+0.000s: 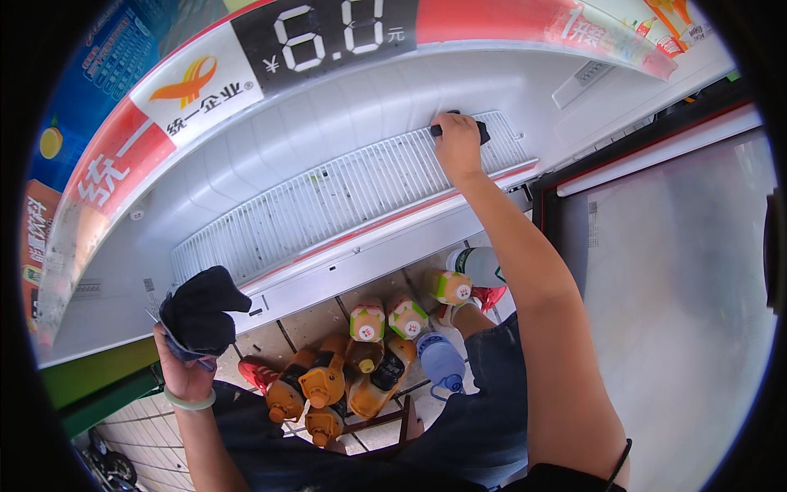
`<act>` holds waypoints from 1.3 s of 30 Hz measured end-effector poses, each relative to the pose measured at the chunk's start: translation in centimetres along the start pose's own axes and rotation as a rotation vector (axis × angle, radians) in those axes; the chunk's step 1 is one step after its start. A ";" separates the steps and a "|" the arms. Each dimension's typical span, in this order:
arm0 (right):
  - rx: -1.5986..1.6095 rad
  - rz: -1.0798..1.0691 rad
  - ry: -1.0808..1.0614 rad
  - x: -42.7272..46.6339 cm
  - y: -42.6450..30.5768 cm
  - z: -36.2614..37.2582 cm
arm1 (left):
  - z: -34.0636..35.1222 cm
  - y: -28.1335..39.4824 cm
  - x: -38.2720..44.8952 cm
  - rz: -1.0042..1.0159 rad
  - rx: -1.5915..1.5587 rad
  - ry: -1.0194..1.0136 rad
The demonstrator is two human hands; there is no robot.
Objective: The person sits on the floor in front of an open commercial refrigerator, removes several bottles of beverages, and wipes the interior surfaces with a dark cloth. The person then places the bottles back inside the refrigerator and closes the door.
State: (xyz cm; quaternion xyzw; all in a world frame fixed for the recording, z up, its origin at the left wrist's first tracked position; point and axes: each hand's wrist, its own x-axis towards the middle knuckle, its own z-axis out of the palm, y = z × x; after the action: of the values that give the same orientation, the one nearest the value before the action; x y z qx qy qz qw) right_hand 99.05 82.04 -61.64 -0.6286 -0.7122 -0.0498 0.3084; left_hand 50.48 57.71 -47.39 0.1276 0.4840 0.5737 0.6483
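My right hand [458,147] reaches into a display refrigerator. It grips a black cloth [484,133] against the far right part of a white wire shelf [320,197], which carries scattered dark specks. At the lower left, my left hand [187,372] holds a bunched dark cloth [203,310] up near the shelf's left end. A thin, pointed bit shows beside that cloth; what it belongs to is hidden. A pale bangle [189,401] circles my left wrist.
Juice bottles [323,376], cartons [367,323] and a blue water jug [441,360] stand on the tiled floor between my legs. The refrigerator's glass door [670,295] hangs open at right. A curved shelf-front strip [203,80] with a price crosses above.
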 end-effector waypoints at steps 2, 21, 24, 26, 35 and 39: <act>0.097 -0.044 -0.060 0.3 -1.7 0.2 | -1.1 0.3 0.3 -0.017 -0.019 -0.016; 0.040 -0.531 -0.268 1.5 -5.1 -0.5 | 0.3 1.2 -0.1 -0.008 -0.104 0.108; 0.084 -0.516 -0.055 2.0 -7.4 -1.4 | 0.8 1.3 0.0 -0.014 -0.102 0.058; 0.033 -0.577 -0.225 2.0 -6.9 -1.1 | 0.9 1.3 0.1 -0.024 -0.126 0.044; 0.174 -0.612 -0.214 1.7 -15.5 0.1 | 0.3 2.5 -1.4 -0.046 -0.167 0.039; 0.129 -0.482 -0.458 1.2 -14.7 1.9 | -0.7 3.0 -1.9 -0.021 -0.244 -0.038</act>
State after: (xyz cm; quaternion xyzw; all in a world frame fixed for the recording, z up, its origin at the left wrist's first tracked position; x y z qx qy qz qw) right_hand 84.64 80.93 -57.92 -0.4163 -0.8928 0.0664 0.1587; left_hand 48.27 56.77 -44.65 0.0534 0.3995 0.6192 0.6739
